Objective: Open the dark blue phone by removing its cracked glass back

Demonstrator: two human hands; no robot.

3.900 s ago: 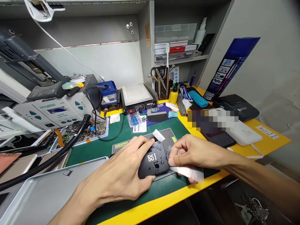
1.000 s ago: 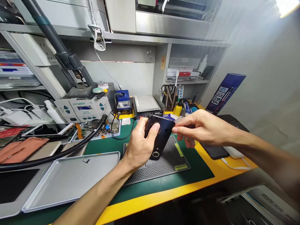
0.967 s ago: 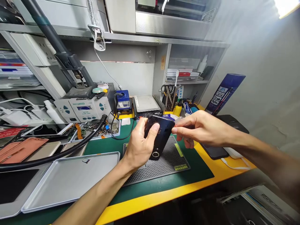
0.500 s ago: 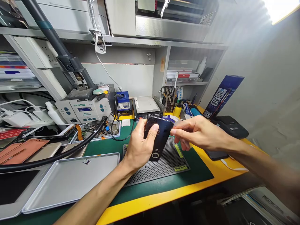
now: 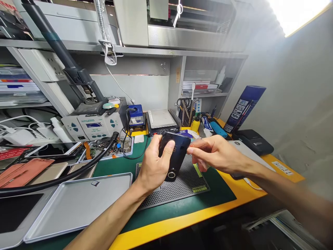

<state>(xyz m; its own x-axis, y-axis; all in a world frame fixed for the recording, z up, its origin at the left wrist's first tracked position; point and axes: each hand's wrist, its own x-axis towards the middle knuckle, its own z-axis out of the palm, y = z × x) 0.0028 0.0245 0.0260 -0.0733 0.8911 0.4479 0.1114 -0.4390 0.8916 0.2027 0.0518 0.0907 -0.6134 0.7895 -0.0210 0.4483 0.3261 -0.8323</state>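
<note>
A dark phone (image 5: 178,154) is tilted upright over a grey perforated mat (image 5: 182,191), its round ring near the lower end. My left hand (image 5: 156,163) is wrapped round the phone's left side, with the thumb across its face. At the phone's upper right edge, my right hand (image 5: 212,152) has its thumb and forefinger pinched together; whatever is between them is too small to make out. A shallow grey tray (image 5: 78,205) lies left of the mat, and a small card-tray-like piece (image 5: 95,183) rests in it.
A thick black hose (image 5: 70,176) crosses the left side. Behind are a rework station (image 5: 91,126), a parts tray (image 5: 127,146) and a small black-based device (image 5: 162,119). A tool holder (image 5: 186,111) stands behind the hands. A blue cylinder (image 5: 244,107) leans at the right wall.
The camera view has shifted slightly, showing more of a silver device behind my right forearm. Both hands keep nearly the same places at the phone.
</note>
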